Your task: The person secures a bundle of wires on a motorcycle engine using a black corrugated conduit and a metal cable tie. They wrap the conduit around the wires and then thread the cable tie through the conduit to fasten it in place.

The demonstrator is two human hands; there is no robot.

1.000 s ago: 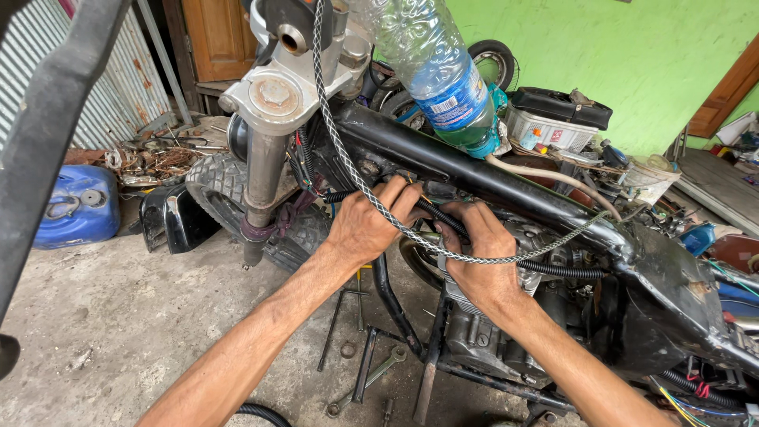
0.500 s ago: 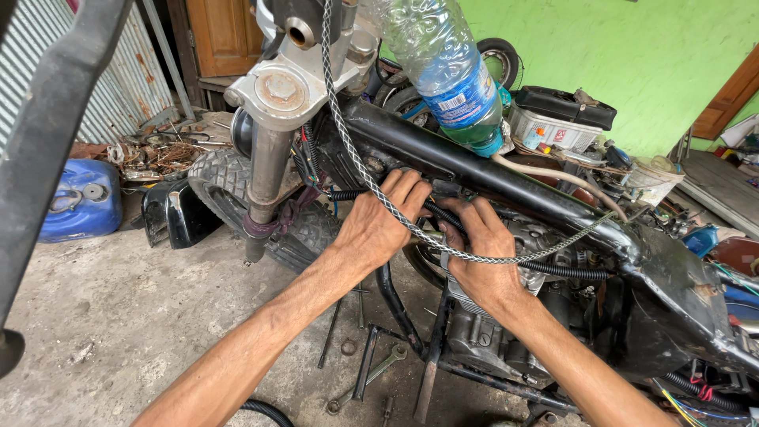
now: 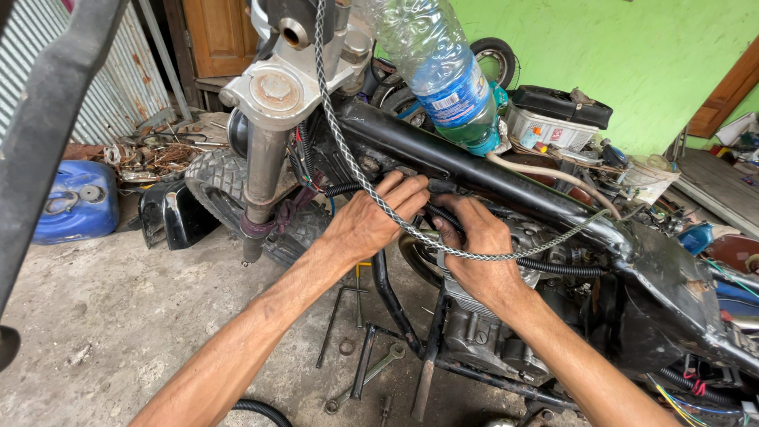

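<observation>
Left hand (image 3: 371,225): fingers curled over ribbed black conduit (image 3: 553,267) beneath motorcycle frame tube (image 3: 474,170); right hand (image 3: 474,249): fingers closed on same conduit beside it; braided cable (image 3: 348,150) draped across both; wrenches (image 3: 371,372) on floor.

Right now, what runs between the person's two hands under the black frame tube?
In the head view, a black ribbed hose spans left hand to right hand; a braided grey cable crosses there.

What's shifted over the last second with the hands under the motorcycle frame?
Little has changed. The left hand has edged slightly toward the right hand, its fingers curled over the black corrugated hose under the frame tube. The right hand stays pressed against the engine. The braided cable and hanging bottle stay put.
</observation>
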